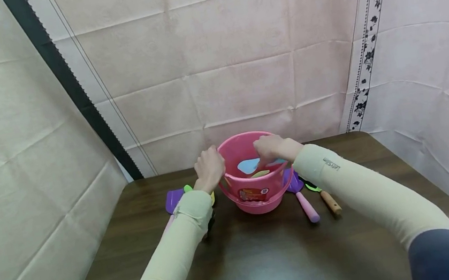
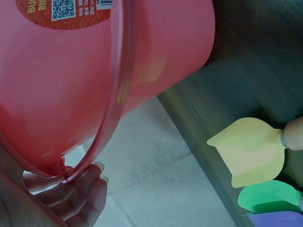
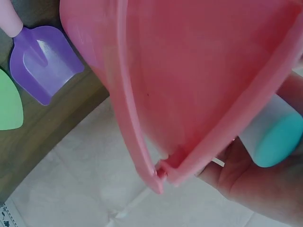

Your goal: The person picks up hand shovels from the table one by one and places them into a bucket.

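Pink bucket (image 1: 274, 181) on table (image 1: 240, 261), gripped at its edge by the curled left hand (image 1: 210, 166); blue shovel (image 1: 248, 166) apparently grasped inside by the right hand (image 1: 271, 148). The bucket could be tipped if the shovel were snagged.

The pink bucket (image 1: 255, 182) bears a red label (image 2: 41, 21) with letters starting "Bu", a QR code (image 2: 63, 9), part of a barcode (image 2: 104, 4) and small Chinese lines opening with 地址, 电话 and 网址, "05" following the second. Dark lettering (image 1: 331, 163) on the right sleeve (image 1: 367, 192) is too small to read surely.
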Tool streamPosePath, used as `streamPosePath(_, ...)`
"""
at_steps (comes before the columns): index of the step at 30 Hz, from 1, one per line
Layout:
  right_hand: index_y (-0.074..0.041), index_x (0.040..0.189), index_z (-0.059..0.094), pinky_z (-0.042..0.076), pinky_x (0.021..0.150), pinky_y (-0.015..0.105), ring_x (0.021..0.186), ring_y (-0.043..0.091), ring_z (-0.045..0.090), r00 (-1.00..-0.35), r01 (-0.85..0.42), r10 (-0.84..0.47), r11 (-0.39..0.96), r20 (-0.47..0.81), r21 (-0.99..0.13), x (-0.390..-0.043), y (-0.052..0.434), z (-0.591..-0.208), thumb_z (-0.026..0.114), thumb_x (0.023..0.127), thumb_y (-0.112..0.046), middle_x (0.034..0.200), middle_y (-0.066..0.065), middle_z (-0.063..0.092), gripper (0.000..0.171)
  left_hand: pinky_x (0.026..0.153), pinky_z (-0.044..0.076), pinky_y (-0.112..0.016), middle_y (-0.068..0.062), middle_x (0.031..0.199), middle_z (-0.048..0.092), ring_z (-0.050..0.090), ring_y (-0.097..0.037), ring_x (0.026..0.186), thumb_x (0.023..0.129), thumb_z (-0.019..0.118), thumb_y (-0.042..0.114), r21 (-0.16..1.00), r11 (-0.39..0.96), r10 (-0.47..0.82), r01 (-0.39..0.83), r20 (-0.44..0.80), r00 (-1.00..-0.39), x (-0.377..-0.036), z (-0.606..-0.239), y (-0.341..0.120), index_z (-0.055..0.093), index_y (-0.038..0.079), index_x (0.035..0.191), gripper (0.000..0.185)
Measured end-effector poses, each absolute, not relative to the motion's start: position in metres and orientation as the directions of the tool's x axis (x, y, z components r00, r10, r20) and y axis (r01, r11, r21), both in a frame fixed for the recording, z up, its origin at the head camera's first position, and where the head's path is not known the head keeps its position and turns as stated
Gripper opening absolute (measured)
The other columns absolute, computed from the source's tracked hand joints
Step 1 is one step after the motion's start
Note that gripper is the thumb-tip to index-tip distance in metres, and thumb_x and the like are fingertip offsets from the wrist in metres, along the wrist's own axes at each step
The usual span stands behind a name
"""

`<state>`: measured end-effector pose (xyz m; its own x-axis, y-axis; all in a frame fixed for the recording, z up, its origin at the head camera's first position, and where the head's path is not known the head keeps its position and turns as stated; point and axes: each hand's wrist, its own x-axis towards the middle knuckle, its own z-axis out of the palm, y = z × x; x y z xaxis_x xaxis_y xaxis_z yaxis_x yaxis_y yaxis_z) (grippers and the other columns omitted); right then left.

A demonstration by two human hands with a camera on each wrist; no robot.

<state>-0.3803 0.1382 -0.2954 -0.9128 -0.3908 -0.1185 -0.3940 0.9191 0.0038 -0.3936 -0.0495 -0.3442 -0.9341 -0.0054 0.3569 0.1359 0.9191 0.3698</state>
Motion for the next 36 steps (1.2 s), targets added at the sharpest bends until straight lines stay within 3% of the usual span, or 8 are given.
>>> streamPosePath(7, -0.009, 0.098, 0.058, 0.044, 0.068, 0.029, 0.081, 0.019, 0.053, -0.912, -0.363, -0.357, 0.932, -0.2, -0.007, -0.39, 0.133, -0.304, 0.075, 0.081, -0.034, 0.088, 0.004, 0.059, 0.035, 0.062, 0.053, -0.039, -0.009, 0.082, 0.066, 0.067, -0.026, 0.073, 0.097, 0.048, 0.017, 0.368, 0.921, -0.01, 0.128, 0.351, -0.936, -0.393, -0.344, -0.049, 0.061, 0.007, 0.098, 0.017)
streamPosePath(17, -0.009, 0.098, 0.058, 0.042, 0.059, 0.025, 0.075, 0.018, 0.055, -0.909, -0.33, -0.331, 0.943, -0.252, -0.048, -0.399, 0.134, -0.316, 0.071, 0.083, -0.02, 0.085, 0.005, 0.057, 0.023, 0.06, 0.052, -0.038, -0.008, 0.08, 0.064, 0.066, -0.025, 0.071, 0.098, 0.046, 0.019, 0.369, 0.921, -0.008, 0.124, 0.336, -0.942, -0.393, -0.345, -0.05, 0.06, 0.008, 0.097, 0.019)
streamPosePath(36, -0.011, 0.09, 0.06, 0.045, 0.061, 0.029, 0.071, 0.019, 0.057, -0.911, -0.327, -0.331, 0.943, -0.245, -0.059, -0.404, 0.133, -0.33, 0.07, 0.082, -0.019, 0.081, 0.005, 0.057, 0.016, 0.058, 0.05, -0.038, -0.008, 0.077, 0.062, 0.065, -0.026, 0.07, 0.098, 0.047, 0.018, 0.367, 0.922, -0.01, 0.123, 0.341, -0.94, -0.394, -0.343, -0.049, 0.06, 0.007, 0.094, 0.017)
